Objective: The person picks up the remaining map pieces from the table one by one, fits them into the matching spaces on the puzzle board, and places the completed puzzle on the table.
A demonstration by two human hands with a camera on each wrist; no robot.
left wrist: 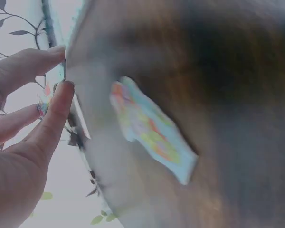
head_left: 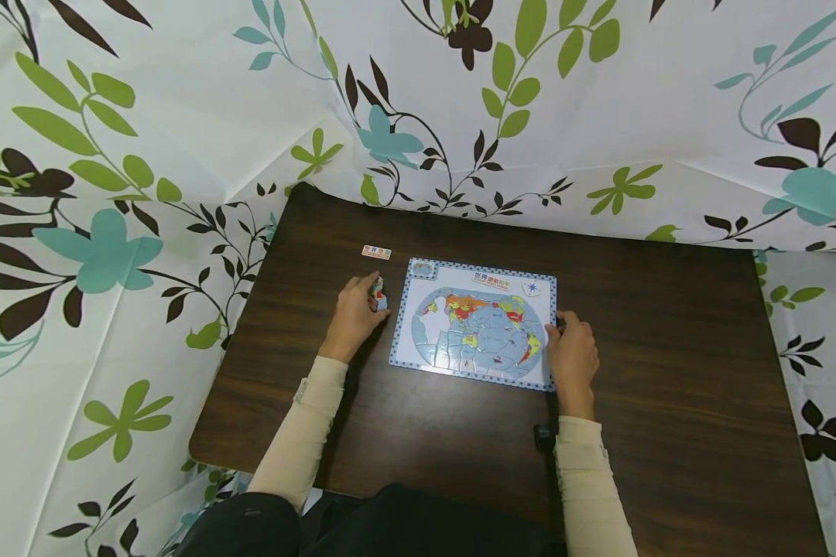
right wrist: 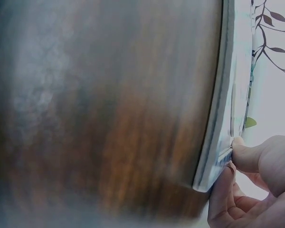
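A world map jigsaw puzzle (head_left: 479, 325) in a blue-bordered tray lies on the table, with a white gap at its left side. My left hand (head_left: 354, 316) pinches a colourful puzzle piece (head_left: 379, 295) between thumb and fingertips, just left of the tray; the left wrist view shows it nearly edge-on. Beneath that hand (left wrist: 28, 114), another long puzzle piece (left wrist: 152, 128) with a light blue edge rests on the table, blurred. At the tray's right edge, my right hand (head_left: 573, 352) grips the frame; the right wrist view shows its thumb and finger at the frame's edge (right wrist: 213, 142).
A small piece with printed lettering (head_left: 376, 252) lies on the brown table (head_left: 669, 371) beyond the left hand. Some small black object (head_left: 544, 438) is beside the right wrist. Leaf-patterned cloth (head_left: 418, 100) rises behind the table's far edge.
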